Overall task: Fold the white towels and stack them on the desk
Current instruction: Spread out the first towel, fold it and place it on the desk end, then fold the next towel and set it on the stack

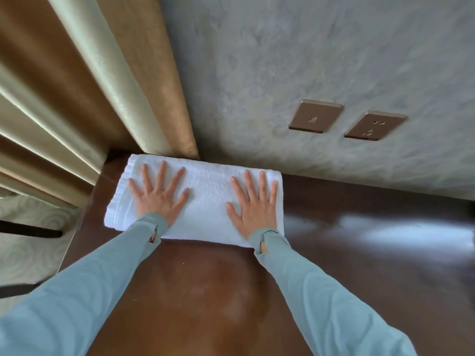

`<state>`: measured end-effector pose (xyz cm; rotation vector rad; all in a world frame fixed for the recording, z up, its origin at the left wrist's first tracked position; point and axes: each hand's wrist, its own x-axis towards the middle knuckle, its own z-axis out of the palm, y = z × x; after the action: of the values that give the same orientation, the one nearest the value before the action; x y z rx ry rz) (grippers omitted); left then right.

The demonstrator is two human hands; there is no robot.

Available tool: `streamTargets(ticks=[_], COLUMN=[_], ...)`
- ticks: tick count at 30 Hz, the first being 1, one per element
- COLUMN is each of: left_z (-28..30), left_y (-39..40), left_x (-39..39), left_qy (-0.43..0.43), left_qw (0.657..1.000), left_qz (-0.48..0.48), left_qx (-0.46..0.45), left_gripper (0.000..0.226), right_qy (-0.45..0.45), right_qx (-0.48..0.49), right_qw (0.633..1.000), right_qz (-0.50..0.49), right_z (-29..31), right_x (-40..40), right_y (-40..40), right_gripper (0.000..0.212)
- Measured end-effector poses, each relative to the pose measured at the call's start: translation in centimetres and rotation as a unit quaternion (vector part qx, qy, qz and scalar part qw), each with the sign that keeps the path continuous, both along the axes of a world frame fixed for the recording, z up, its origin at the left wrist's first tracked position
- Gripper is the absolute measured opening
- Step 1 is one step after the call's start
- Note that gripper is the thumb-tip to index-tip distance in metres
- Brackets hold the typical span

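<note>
- Your left hand (160,197) lies flat on the folded white towel (205,201), fingers straight and spread wide, palm down on the towel's left half.
- Your right hand (254,204) lies flat too, fingers straight and a little closer together, palm down on the towel's right half, with its fingertips near the towel's far right corner.
- The towel sits under both hands as one folded rectangle, at the far left corner of the tabletop (205,291); a bare strip of towel shows between your two hands.
- The hemmed edge of the towel runs just left of your left hand, and the rounded fold runs just beyond your right fingertips.
- Whether more than one towel lies in the pile cannot be told from this view.
- Both arms wear pale blue-green sleeves (308,291) that reach over the wrists, each with a thumb slit near the cuff.
- The dark brown, glossy tabletop stretches toward you below both hands and off to the right of your right hand.
- Beyond your left hand a tan and cream curtain (102,86) hangs, touching the towel's far edge.
- Beyond your right hand stands a grey textured wall (282,60), with two bronze wall plates (315,115) up and to the right of that hand.
</note>
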<state>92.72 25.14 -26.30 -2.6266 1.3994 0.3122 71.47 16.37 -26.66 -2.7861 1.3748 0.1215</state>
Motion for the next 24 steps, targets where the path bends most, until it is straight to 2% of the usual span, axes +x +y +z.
streamTargets(ticks=[3,5,7,10,12,16,20,22,24], left_z=[2.2,4.4,6.8,10.3,12.1,15.2,18.2,19.2,19.6], left_y=[0.2,0.2,-0.3,-1.8,-2.8,-6.5,-11.0,-12.4,-13.1], left_x=[-1.4,-3.5,-6.3,-10.8,-13.8,-21.2,-34.1,-41.9,-49.3], left_qy=[0.022,0.049,0.09,0.187,0.191,0.174,0.164,0.208,0.289], left_qw=[0.998,0.998,0.996,0.981,0.98,0.979,0.968,0.957,0.941], left_qz=[0.014,0.024,0.023,0.024,-0.009,-0.107,-0.189,-0.201,-0.176], left_qx=[0.049,0.041,0.002,-0.045,-0.047,-0.025,-0.007,-0.02,-0.03], left_gripper=[0.061,0.058,0.049,0.028,0.021,0.026,0.027,0.025,0.018], right_qy=[0.056,0.074,0.021,-0.083,-0.105,-0.135,-0.178,-0.217,-0.289], right_qx=[0.052,0.102,0.163,0.151,0.174,0.167,0.15,0.154,0.173], right_qw=[0.997,0.992,0.986,0.979,0.966,0.943,0.894,0.856,0.794], right_qz=[-0.007,0.007,-0.014,-0.105,-0.163,-0.256,-0.384,-0.443,-0.506], right_z=[1.6,3.5,6.5,11.4,13.8,18.0,21.7,22.7,22.9], right_x=[-0.5,-0.8,-1.6,-5.0,-8.8,-19.5,-33.3,-40.4,-47.1], right_y=[0.7,0.6,0.2,0.0,0.4,0.1,-1.0,-1.1,-0.9], right_gripper=[0.064,0.061,0.054,0.044,0.039,0.034,0.03,0.025,0.021])
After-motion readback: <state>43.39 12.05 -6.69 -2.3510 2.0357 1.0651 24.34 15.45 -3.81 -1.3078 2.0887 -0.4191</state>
